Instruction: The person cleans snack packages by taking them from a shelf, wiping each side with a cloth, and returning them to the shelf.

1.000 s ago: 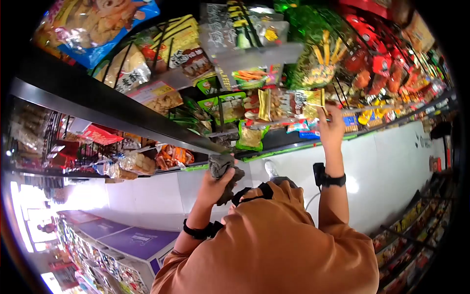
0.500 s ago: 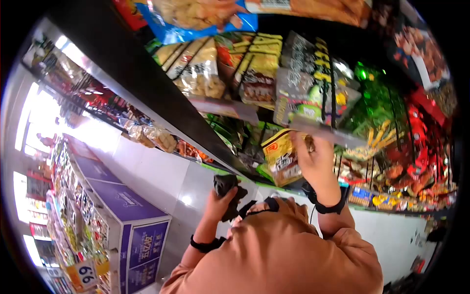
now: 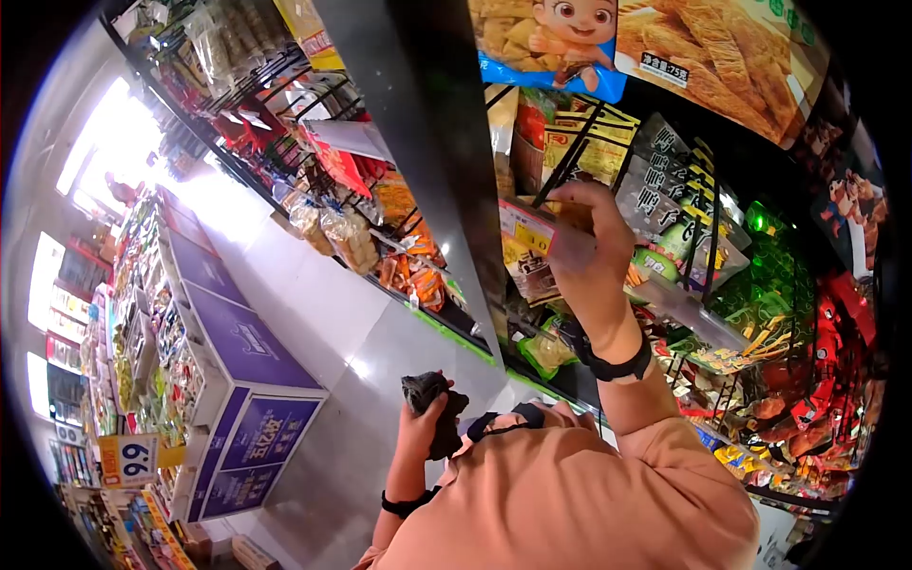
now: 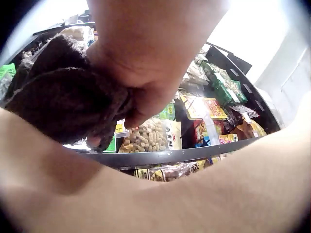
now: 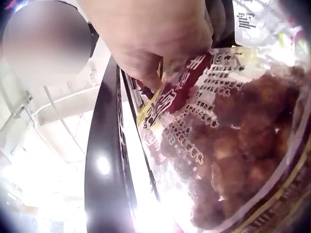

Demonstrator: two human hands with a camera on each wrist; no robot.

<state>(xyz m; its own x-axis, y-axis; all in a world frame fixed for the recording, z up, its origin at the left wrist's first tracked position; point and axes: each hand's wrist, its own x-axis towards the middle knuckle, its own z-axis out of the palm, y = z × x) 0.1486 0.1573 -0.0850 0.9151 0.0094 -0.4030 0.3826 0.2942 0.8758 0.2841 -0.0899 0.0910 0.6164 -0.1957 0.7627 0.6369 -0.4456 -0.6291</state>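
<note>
In the head view my left hand (image 3: 416,429) grips a crumpled dark grey cloth (image 3: 450,410) low beside the shelf. The left wrist view shows this cloth (image 4: 63,99) bunched under the hand (image 4: 146,53). My right hand (image 3: 597,261) is raised at the hanging rack, next to a price tag (image 3: 528,228). Below that tag a yellow-and-brown snack bag (image 3: 530,274) hangs down. Close up in the right wrist view, curled fingers of the hand (image 5: 155,43) pinch the top edge of a clear bag (image 5: 243,145) of brown pieces. Its hook is hidden.
A black shelf upright (image 3: 432,142) stands left of my right hand. Grey duck-snack bags (image 3: 655,180) hang to its right, with large bags (image 3: 712,62) above. Purple display bins (image 3: 242,332) line the aisle at the left.
My right hand has gone up from the lower rack to the hooks, with the yellow-and-brown bag. The head view has turned left. The left hand still grips the cloth.
</note>
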